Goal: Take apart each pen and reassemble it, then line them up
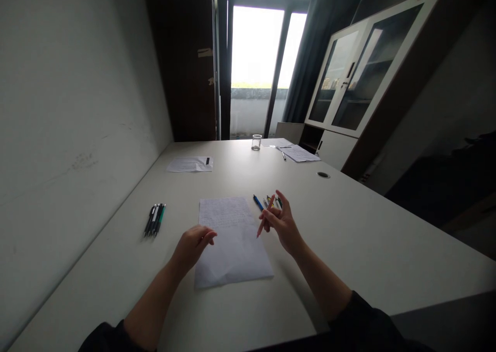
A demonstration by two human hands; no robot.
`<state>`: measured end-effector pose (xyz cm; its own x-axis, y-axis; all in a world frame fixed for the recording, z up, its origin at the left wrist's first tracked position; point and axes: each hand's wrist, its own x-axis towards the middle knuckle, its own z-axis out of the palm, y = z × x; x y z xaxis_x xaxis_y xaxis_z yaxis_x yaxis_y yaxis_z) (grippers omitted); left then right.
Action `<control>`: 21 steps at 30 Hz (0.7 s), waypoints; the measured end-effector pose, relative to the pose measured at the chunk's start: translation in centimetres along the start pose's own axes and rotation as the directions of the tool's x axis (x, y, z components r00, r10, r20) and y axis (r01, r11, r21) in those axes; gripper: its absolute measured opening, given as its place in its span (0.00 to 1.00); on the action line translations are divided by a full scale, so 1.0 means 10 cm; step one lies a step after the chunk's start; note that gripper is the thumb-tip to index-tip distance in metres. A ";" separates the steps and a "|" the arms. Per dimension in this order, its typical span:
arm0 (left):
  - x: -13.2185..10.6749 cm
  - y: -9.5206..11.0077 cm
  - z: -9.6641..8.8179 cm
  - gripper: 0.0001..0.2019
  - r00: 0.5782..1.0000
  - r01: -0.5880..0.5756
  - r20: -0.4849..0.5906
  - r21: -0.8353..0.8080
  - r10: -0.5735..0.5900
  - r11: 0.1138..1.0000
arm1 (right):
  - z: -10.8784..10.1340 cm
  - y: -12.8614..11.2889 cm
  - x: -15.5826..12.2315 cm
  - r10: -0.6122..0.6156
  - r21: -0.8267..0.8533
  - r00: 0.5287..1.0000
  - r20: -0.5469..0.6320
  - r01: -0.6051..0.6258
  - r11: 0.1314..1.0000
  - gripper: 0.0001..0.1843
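A sheet of paper (232,259) lies in front of me, its upper part covered in lines of handwriting and its lower part blank. My right hand (284,225) is over the sheet's right side, gripping a slim pinkish pen (261,227) that slants with its lower end toward the paper. I cannot tell whether its tip touches the sheet. By the sheet's left edge is my left hand (194,244), fingers curled in and no object visible in it. Just beyond my right hand lie a blue pen (258,202) and several other pens, partly hidden by the fingers.
Several dark pens (155,218) lie side by side at the left. Farther back on the white table (349,228) are a paper with a dark mark (188,164), a glass jar (256,142) and more papers (300,153). A round cable hole (323,175) is at the right.
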<state>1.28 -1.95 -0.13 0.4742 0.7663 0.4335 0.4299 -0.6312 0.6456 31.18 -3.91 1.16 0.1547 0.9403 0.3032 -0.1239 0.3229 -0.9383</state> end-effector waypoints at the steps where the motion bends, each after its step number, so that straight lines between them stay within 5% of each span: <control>1: 0.00 0.00 0.00 0.17 1.000 -0.003 0.002 0.016 0.003 1.000 | 0.00 0.01 0.01 0.000 0.011 1.000 -0.027 0.000 1.000 0.34; 4: 0.01 -0.01 0.02 0.16 1.000 -0.029 0.016 0.076 0.027 0.997 | 0.03 0.04 0.04 0.020 0.044 0.996 -0.087 -0.016 0.999 0.17; 8: 0.02 -0.03 0.06 0.11 0.994 -0.101 0.062 0.133 0.093 0.986 | 0.13 0.07 0.07 0.088 0.069 0.994 -0.066 -0.084 0.994 0.17; 12: 0.02 -0.01 0.10 0.08 0.978 -0.189 0.117 0.153 0.172 0.970 | 0.25 0.14 0.14 0.204 0.052 0.976 0.075 -0.208 0.977 0.08; 16: 0.01 0.01 0.13 0.13 0.957 -0.253 0.193 0.204 0.214 0.946 | 0.36 0.26 0.23 0.299 -0.146 0.932 0.203 -0.274 0.951 0.17; 21: 0.00 -0.02 0.15 0.15 0.943 -0.275 0.264 0.289 0.200 0.917 | 0.43 0.43 0.29 0.301 -0.431 0.944 0.132 -0.218 0.875 0.09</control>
<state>2.29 -2.03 -1.20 0.7365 0.5651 0.3718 0.4859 -0.8244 0.2904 26.88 0.70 -1.27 -0.0211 0.9994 0.0261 0.2806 0.0309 -0.9593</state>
